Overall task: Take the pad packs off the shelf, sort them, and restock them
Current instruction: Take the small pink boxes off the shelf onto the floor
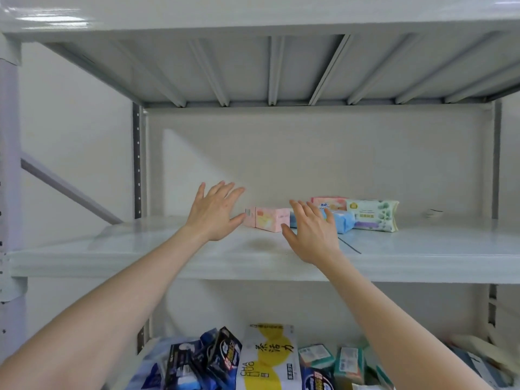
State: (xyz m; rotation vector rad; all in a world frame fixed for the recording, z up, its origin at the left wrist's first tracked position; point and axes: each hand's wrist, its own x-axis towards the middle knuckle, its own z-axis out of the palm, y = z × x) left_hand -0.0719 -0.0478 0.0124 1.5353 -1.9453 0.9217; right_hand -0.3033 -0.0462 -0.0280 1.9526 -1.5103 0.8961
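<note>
A pink pad box [271, 219] lies on the grey metal shelf [168, 249] between my two hands. My left hand [216, 211] is open, fingers spread, its thumb at the box's left end. My right hand [311, 232] is open too, its thumb at the box's right front corner. Behind the right hand lie a blue pad pack [342, 222], a pink pack [329, 203] and a green-and-white pack [372, 215]. Neither hand holds anything.
The shelf above hangs low overhead. On the lower shelf lie several packs: dark blue ones [202, 358], a white-and-yellow pack [267, 358] and teal packs [332, 361]. A steel upright [138, 161] bounds the left side.
</note>
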